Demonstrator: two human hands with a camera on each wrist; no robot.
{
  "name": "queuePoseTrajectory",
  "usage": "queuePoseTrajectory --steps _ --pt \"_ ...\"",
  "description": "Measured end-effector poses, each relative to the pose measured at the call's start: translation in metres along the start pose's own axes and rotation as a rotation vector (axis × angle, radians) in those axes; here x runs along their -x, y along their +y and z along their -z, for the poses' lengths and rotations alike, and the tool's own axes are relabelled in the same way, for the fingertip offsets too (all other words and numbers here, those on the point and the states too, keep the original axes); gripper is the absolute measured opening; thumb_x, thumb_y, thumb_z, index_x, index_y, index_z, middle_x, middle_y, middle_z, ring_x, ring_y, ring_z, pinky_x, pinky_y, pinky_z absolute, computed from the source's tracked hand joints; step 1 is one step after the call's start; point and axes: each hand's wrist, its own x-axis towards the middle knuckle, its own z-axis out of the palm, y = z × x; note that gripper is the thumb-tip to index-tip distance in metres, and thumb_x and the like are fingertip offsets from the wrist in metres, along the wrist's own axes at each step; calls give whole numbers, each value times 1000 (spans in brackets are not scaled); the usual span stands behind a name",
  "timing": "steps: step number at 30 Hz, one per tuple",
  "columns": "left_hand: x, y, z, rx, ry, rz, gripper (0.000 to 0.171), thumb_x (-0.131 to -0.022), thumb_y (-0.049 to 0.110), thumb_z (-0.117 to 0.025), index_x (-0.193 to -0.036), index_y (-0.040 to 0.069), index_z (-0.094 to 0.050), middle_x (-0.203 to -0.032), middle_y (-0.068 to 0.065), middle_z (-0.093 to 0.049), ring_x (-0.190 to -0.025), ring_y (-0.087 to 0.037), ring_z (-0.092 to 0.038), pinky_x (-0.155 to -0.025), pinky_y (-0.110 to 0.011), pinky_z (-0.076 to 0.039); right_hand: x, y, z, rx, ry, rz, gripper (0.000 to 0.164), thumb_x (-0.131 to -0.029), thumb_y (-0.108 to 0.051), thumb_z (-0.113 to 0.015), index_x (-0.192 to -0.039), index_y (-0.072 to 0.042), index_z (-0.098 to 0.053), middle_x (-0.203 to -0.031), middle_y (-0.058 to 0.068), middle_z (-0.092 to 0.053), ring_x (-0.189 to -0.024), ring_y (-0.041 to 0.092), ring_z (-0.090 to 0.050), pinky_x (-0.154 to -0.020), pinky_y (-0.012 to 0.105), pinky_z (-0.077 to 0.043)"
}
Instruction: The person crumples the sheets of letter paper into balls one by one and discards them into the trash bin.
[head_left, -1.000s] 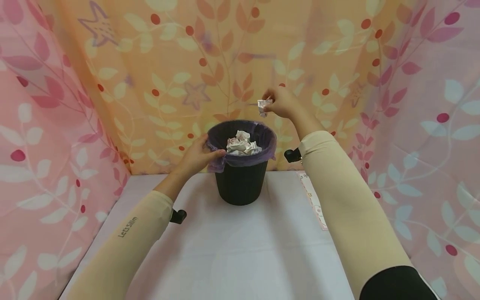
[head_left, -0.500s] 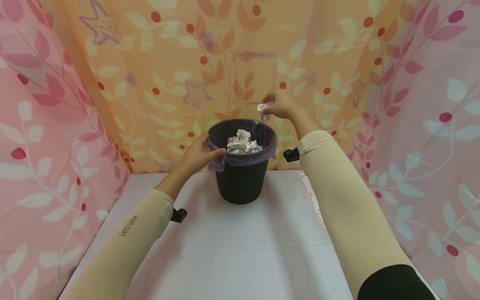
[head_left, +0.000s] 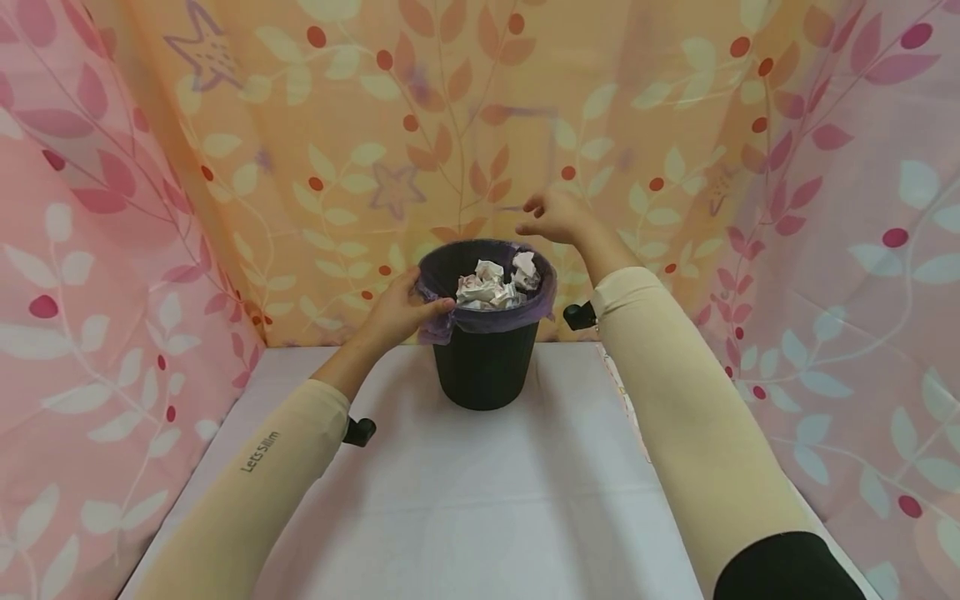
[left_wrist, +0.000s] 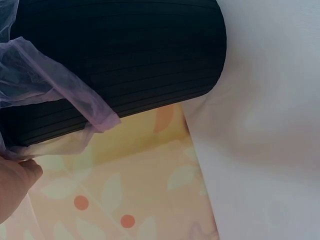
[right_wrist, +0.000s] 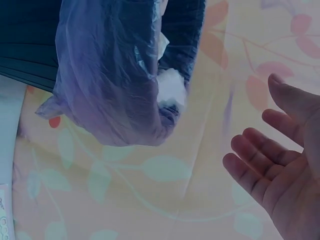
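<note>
A black trash can with a purple plastic liner folded over its rim stands on the white-covered table. Inside lies a pile of crumpled white paper, and one separate paper ball sits by the right inner wall. My left hand grips the can's left rim through the liner, thumb toward the front. Above the right back of the rim is my right hand. The right wrist view shows that its loosely bent fingers hold nothing, apart from the can's mouth.
A patterned curtain hangs close behind the can, with pink leafy curtains at both sides. A narrow printed strip lies on the table at the right, partly hidden by the right sleeve.
My right hand has let go of the crumpled paper ball, which has dropped into the right side of the trash can. My left hand keeps its grip on the rim.
</note>
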Motion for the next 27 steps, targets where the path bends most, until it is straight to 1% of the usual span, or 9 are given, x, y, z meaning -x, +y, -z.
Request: queuePoseTrajectory --steps 4,6,11,13,16,20,23,27 --pt "1 2 1 -10 -8 14 104 -85 60 -77 -164 16 -25 -168 -9 -27 -155 -32 -25 -125 -57 -21 2 -1 3 7 30 20 55 -98 -35 -68 -142 -3 -57 -141 25 -60 -131 39 -56 -108 51 -48" --pt "2 3 1 -8 -9 15 107 -84 63 -77 -164 15 -24 -168 -9 -27 -155 -32 -25 -125 -57 -21 3 -2 5 2 35 37 54 -99 -33 -67 -142 -2 -57 -141 26 -59 -131 39 -56 -107 52 -48" --pt "2 2 0 14 -3 -14 100 -83 61 -78 -162 21 -31 -165 -9 -36 -152 -30 -32 -124 -57 -25 13 -2 9 -17 26 83 52 -100 -29 -65 -142 1 -56 -142 28 -56 -132 42 -53 -108 54 -47" --pt "2 0 -1 15 -5 -18 98 -84 60 -78 -162 22 -32 -164 -9 -36 -152 -31 -32 -123 -58 -25 19 -1 10 -8 26 102 52 -100 -29 -66 -142 1 -56 -141 28 -56 -131 43 -54 -109 54 -46" --pt "2 -2 -1 11 -3 -1 101 -84 61 -77 -163 20 -29 -166 -8 -33 -153 -30 -29 -124 -57 -24 27 0 9 0 28 122 51 -100 -28 -67 -141 1 -56 -140 26 -56 -129 43 -55 -109 54 -45" --pt "3 -3 -1 2 -6 16 110 -82 66 -76 -164 15 -24 -169 -8 -26 -155 -30 -23 -126 -55 -20 39 4 7 -22 38 131 50 -100 -26 -68 -141 0 -56 -142 23 -56 -127 43 -57 -108 54 -47" --pt "2 -3 -1 0 -9 18 111 -82 66 -75 -164 14 -22 -169 -9 -23 -156 -31 -21 -126 -56 -19 48 6 6 -30 60 151 49 -99 -24 -69 -141 -1 -57 -144 20 -56 -126 42 -58 -107 53 -48" --pt "2 -3 -1 -2 -4 22 110 -83 65 -76 -164 15 -22 -169 -10 -23 -156 -32 -21 -126 -56 -20 58 10 2 -12 97 190 48 -97 -21 -70 -139 -1 -59 -143 20 -59 -121 41 -60 -106 52 -48"
